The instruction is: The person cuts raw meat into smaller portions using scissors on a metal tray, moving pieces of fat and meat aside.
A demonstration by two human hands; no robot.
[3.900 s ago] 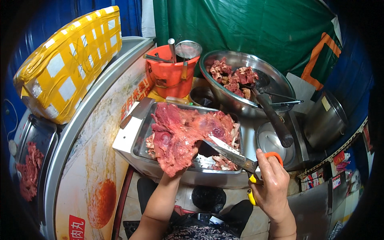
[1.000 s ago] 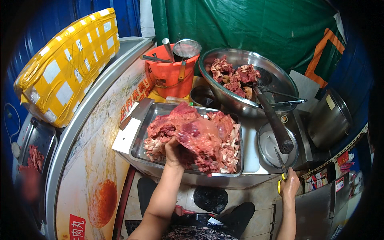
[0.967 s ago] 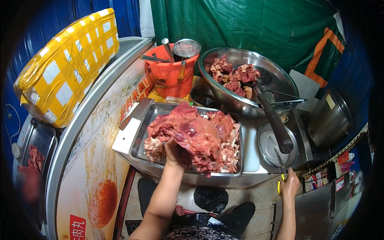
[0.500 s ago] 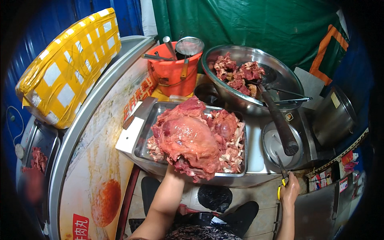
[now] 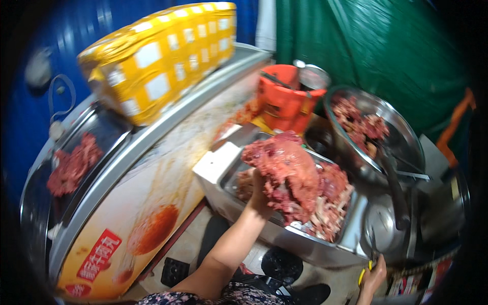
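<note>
My left hand holds up a big slab of raw meat, pinkish with fat on its surface; the fingers are hidden by the meat. Beneath and beside it is a rectangular steel tray containing more raw meat and pale, fatty trimmings. My right hand is closed round the yellow handles of a pair of scissors, low at the right. Their blades point away from me, over a round metal lid or dish, and look blurred.
Behind the tray stand an orange bucket with a strainer and a large steel bowl with meat chunks and a dark-handled tool. At left, a counter carries a yellow taped box and another meat tray.
My view has swung left, bringing the left-hand meat tray fully into sight. The slab has turned in my left hand, whose fingers now go behind its left edge. The scissors remain in my right hand.
</note>
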